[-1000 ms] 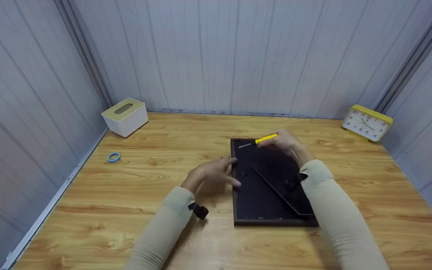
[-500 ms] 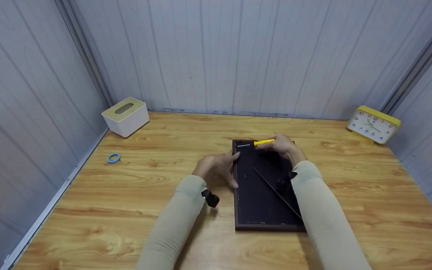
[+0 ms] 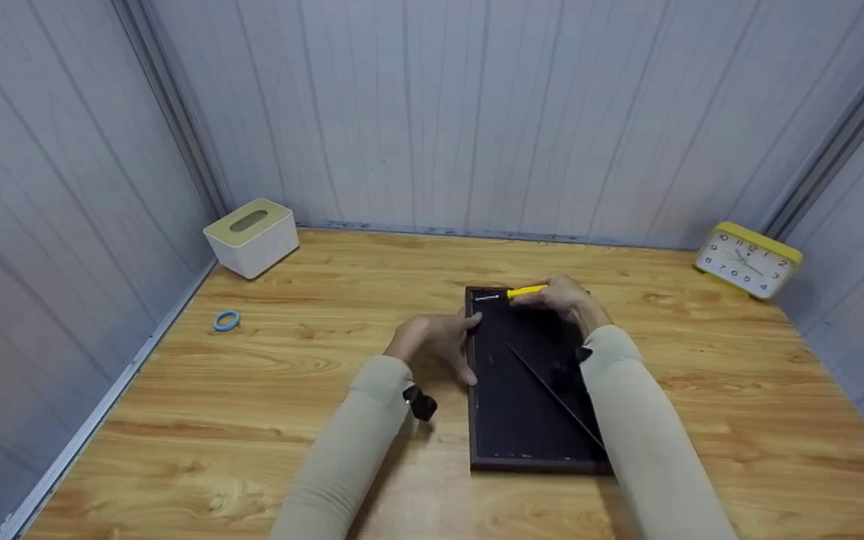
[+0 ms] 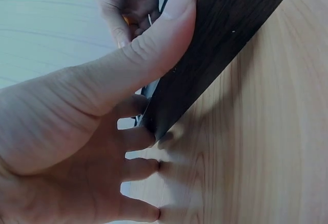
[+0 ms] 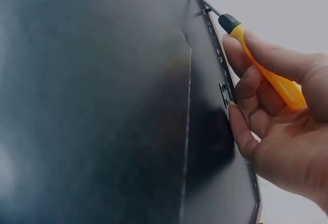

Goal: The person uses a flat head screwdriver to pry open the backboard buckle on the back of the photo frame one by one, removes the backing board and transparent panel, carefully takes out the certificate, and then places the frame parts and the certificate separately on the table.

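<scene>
The screwdriver (image 5: 269, 73) is yellow-handled, the rectangular frame (image 3: 511, 420) dark.

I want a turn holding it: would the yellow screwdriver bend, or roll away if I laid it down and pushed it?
The screwdriver would probably feel stiff, because its thin metal shaft looks straight. Laid down, it might roll when pushed, since its yellow handle looks rounded and widens toward the end.
</scene>
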Action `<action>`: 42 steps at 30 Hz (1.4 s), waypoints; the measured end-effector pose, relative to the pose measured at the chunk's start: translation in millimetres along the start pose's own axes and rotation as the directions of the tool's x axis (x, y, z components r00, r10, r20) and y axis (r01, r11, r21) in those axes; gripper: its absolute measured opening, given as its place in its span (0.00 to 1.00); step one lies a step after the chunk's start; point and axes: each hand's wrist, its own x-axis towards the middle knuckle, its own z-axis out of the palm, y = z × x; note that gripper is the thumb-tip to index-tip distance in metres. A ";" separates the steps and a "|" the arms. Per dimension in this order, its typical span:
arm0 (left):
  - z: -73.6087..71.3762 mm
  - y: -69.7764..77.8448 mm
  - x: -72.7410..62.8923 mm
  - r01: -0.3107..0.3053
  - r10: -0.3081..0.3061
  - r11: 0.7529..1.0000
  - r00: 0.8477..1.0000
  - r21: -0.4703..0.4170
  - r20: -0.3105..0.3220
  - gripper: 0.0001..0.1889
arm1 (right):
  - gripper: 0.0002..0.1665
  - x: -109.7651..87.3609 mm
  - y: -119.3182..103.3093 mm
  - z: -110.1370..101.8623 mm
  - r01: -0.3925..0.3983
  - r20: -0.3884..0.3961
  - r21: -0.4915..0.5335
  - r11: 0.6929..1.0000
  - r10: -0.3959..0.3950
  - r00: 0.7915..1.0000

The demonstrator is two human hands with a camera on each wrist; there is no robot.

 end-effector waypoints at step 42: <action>-3.9 9.2 14.2 -0.050 0.051 0.998 0.998 -0.047 0.025 0.70 | 0.09 -9.2 -82.7 36.8 0.198 -0.017 -0.528 0.826 -0.243 0.970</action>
